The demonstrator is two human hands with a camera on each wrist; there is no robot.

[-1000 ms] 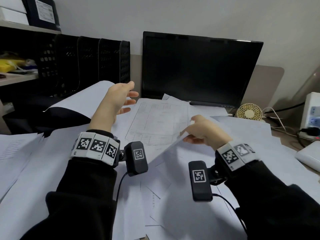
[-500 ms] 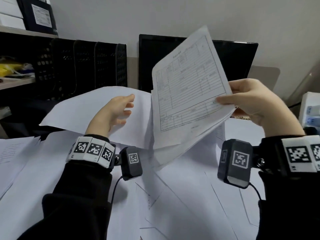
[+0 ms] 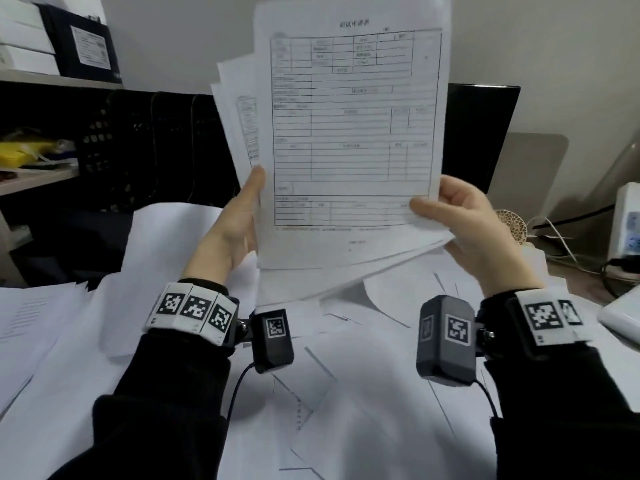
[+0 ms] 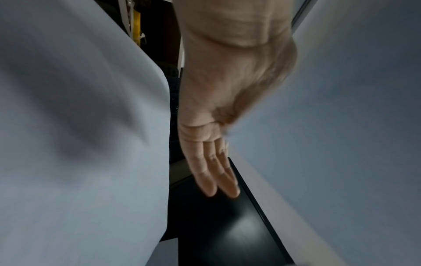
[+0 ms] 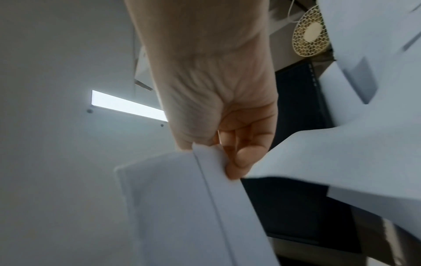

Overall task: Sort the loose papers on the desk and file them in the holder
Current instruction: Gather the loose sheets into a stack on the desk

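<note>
right hand (image 3: pixel 474 230) pinches sheaf (image 3: pixel 349 140) at its lower right corner, held upright above the counter (image 3: pixel 363 393), long axis vertical. left hand (image 3: pixel 235 226) flat, fingers straight along its left edge. holder (image 3: pixel 145 147) back left, nearer the left hand.

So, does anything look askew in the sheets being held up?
Yes. The stack of papers pinched by the right hand is fanned unevenly, back sheets poking out left beside the flat left hand.
</note>
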